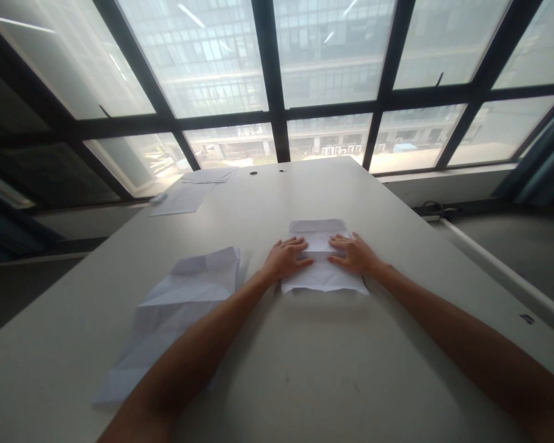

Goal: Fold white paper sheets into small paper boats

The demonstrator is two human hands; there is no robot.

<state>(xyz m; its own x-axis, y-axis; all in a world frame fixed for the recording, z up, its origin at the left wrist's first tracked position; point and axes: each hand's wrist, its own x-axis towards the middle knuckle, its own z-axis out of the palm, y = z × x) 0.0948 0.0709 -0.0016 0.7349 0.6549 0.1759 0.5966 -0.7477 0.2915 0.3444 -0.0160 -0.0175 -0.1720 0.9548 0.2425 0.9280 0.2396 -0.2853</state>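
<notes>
A folded sheet of white paper [325, 277] lies on the white table in front of me, with a crease across its middle and its near edge lifted a little. My left hand [286, 257] rests on the paper's left side, fingers stretched out toward the right. On the opposite side my right hand [353, 253] lies flat, its fingers spread and pointing left. Both palms face down, and the thumbs sit below the crease. Beside my left forearm is a larger creased sheet of paper [180, 307], partly covered by that arm.
The white table [305, 191] reaches toward a wall of windows with dark frames [277, 92]. Several flat paper sheets [184, 198] lie at its far left. A round cable hole [253, 173] is near the back edge. A white rail [503, 271] runs along the right.
</notes>
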